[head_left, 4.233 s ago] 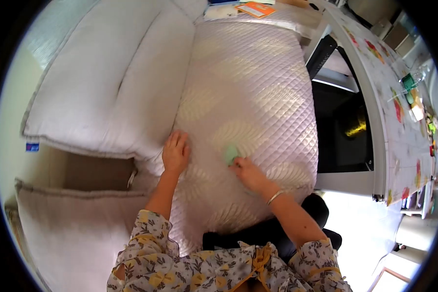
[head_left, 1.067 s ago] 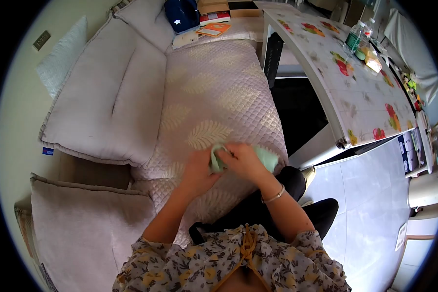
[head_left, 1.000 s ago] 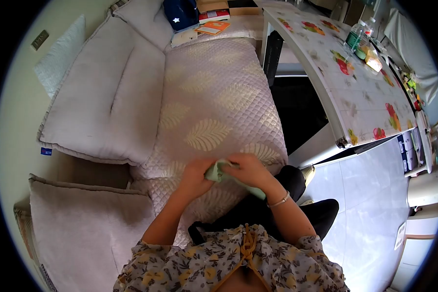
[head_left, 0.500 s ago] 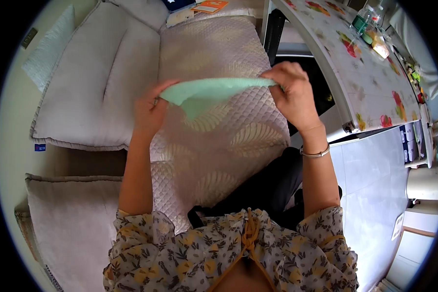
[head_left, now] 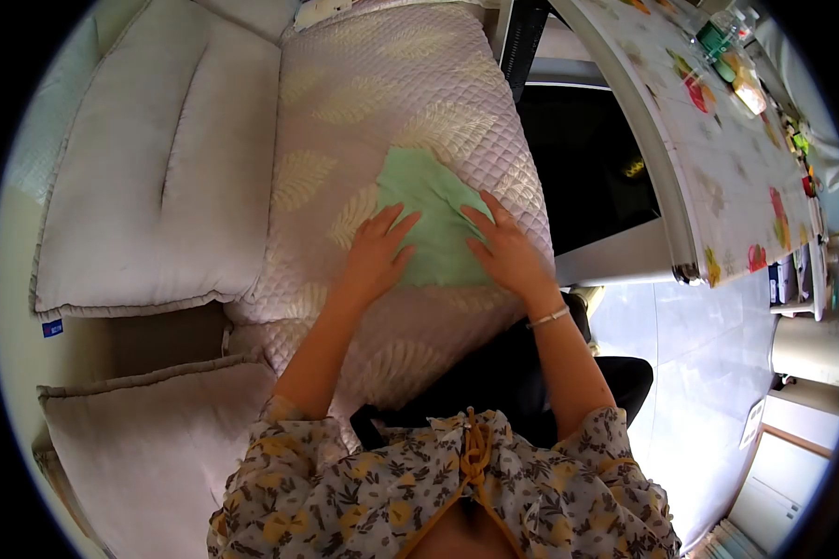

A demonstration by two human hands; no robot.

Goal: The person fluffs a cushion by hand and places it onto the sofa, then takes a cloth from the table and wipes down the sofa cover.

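A pale green cloth (head_left: 438, 224) lies spread on the quilted seat cover (head_left: 382, 84), with a few wrinkles near its right side. My left hand (head_left: 379, 252) rests at the cloth's left edge, its fingers apart and holding nothing. On the right edge of the cloth lies my right hand (head_left: 511, 250), fingers spread, with a bracelet (head_left: 548, 318) at the wrist. The cloth's lower edge runs straight between the two wrists.
Large grey cushions (head_left: 158, 177) stand along the left, with a gap above a lower cushion (head_left: 149, 456). At the right is a table with a flowered cover (head_left: 718, 168), carrying bottles (head_left: 718, 35). Black-clad legs (head_left: 494, 373) are below the hands.
The green cloth was bunched between both hands, then stretched in the air. It now lies on the seat cover, and both hands have come down and opened on it.
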